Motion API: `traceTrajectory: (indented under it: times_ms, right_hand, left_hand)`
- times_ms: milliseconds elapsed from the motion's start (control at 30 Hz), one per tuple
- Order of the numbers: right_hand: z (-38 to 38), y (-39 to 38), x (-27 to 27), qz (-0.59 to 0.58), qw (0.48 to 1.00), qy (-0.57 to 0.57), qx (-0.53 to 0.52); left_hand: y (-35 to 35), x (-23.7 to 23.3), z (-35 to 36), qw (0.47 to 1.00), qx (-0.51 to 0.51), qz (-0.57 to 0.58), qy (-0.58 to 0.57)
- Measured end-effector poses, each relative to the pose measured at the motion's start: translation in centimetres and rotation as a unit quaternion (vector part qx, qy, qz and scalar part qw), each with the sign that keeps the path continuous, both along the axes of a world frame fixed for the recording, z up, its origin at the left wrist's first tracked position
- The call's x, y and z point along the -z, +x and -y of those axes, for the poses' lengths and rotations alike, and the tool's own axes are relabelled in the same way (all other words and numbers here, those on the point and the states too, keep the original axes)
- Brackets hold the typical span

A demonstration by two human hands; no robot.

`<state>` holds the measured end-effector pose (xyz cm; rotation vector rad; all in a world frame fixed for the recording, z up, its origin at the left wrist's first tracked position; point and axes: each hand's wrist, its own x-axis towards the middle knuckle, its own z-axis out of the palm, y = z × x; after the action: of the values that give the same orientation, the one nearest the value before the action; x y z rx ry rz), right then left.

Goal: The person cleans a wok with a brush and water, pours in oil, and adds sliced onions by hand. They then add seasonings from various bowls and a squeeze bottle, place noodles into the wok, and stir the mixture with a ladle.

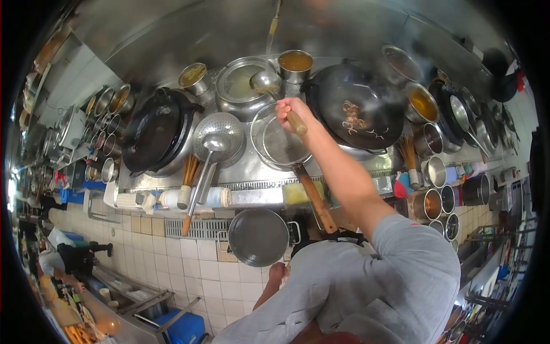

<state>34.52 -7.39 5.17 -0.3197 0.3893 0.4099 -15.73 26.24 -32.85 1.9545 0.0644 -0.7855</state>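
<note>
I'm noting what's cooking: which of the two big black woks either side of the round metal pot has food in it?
The wok just right of the right hand: browned pieces lie in it; the left-hand wok shows none.

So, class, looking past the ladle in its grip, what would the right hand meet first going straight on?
Beyond the ladle, the right hand would probably meet the metal pot, though it might pass above; one view leaves its height unclear.
</note>
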Motion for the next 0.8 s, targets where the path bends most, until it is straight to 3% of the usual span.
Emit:
traceTrajectory:
  times_ms: [33,100,200,300,333,400,600,700,800]
  right_hand:
    - [0.4,-0.2,-0.2,-0.007,1.0,0.001,0.0]
    - [1.1,-0.4,-0.6,-0.021,1.0,0.003,-0.001]
    - [2.0,-0.6,-0.6,-0.018,0.999,-0.026,0.005]
    - [3.5,-1.3,-0.6,-0.006,1.0,-0.025,0.001]
    - [4.0,-1.4,-0.5,-0.002,0.999,-0.032,0.002]
    - [4.9,-1.9,-0.2,0.005,0.999,-0.043,0.005]
    - [10.2,-7.2,-1.2,0.02,0.999,0.048,0.001]
    - [13.5,-12.1,-3.1,0.012,0.999,-0.026,0.02]
    - [17.4,-16.9,-2.9,0.005,0.993,-0.108,0.046]
  left_hand:
    - [0.8,0.2,0.4,0.998,-0.041,-0.034,-0.023]
    - [3.0,0.2,1.8,0.954,-0.164,-0.24,-0.077]
    - [4.3,-2.2,2.9,0.992,-0.026,-0.127,-0.005]
    - [3.7,-3.6,3.4,0.997,0.015,-0.074,0.014]
    - [3.1,-2.0,2.8,0.992,0.115,0.009,0.058]
    - [1.7,2.0,0.6,0.926,0.305,0.174,0.14]
    - [0.3,1.9,-1.4,0.918,0.353,0.059,0.169]
    - [-1.5,9.4,-2.4,0.904,0.398,0.063,0.143]
    - [0.3,8.1,-2.0,0.901,0.404,0.048,0.147]
